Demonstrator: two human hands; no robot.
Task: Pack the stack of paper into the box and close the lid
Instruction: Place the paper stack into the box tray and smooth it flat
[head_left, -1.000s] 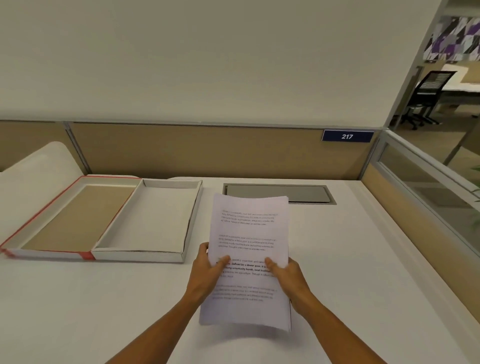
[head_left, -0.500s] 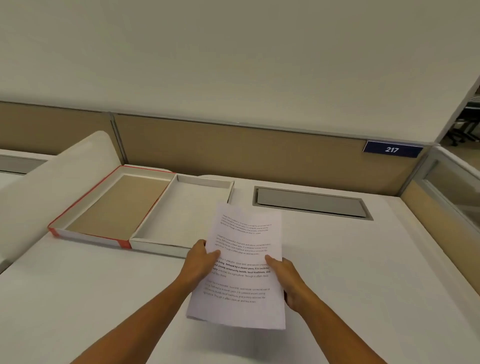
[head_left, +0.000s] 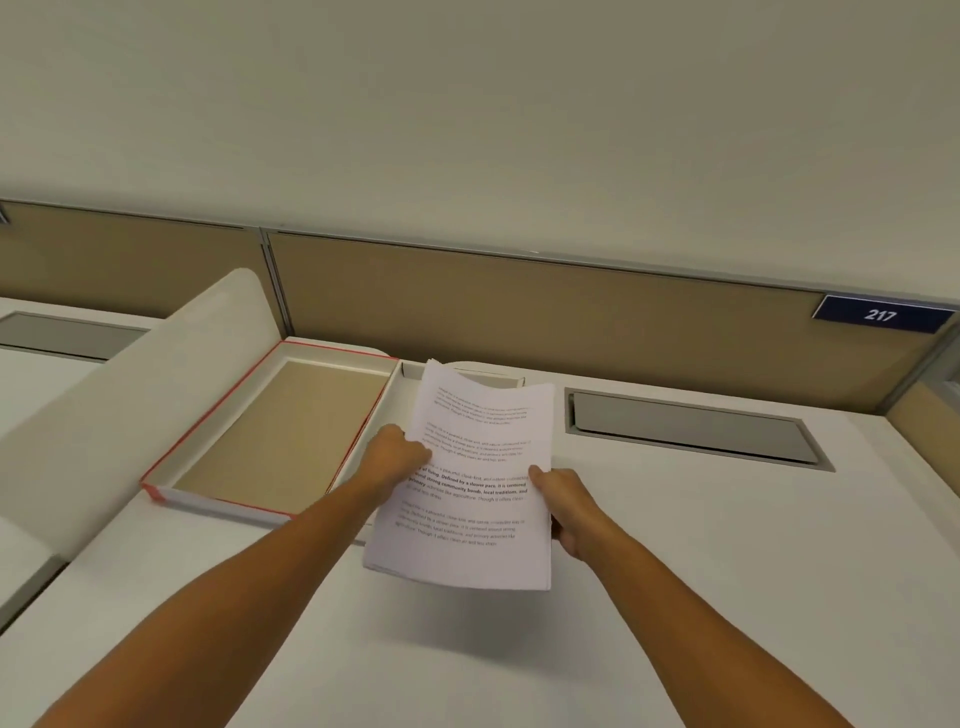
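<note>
Stack of paper (head_left: 470, 483) is at frame centre, held off the desk (head_left: 675, 597) in both hands. Left hand (head_left: 397, 457) pinches the stack's left edge near mid-length, thumb on the printed top sheet, fingers hidden beneath. Right hand (head_left: 563, 506) pinches the right edge a little lower in the frame, thumb on top, fingers curled under.

Handling, as a judgement: the stack looks light and floppy. Its far end bows and ripples, and the sheets fan slightly at the near lower-left corner. Loose sheets would slide against one another, so a two-sided hold at mid-length, with fingers supporting from below, seems the right place to grip.

Orientation: long axis runs from lower centre of the frame to upper centre, leaning slightly left at the top. Printed face is up, text reading toward the wearer.

Box (head_left: 470, 375) lies mostly hidden behind the stack; only its far wall shows above the paper. Its red-edged lid (head_left: 280, 431) lies open, inside up, left of centre, joined to the box along one side.
</note>
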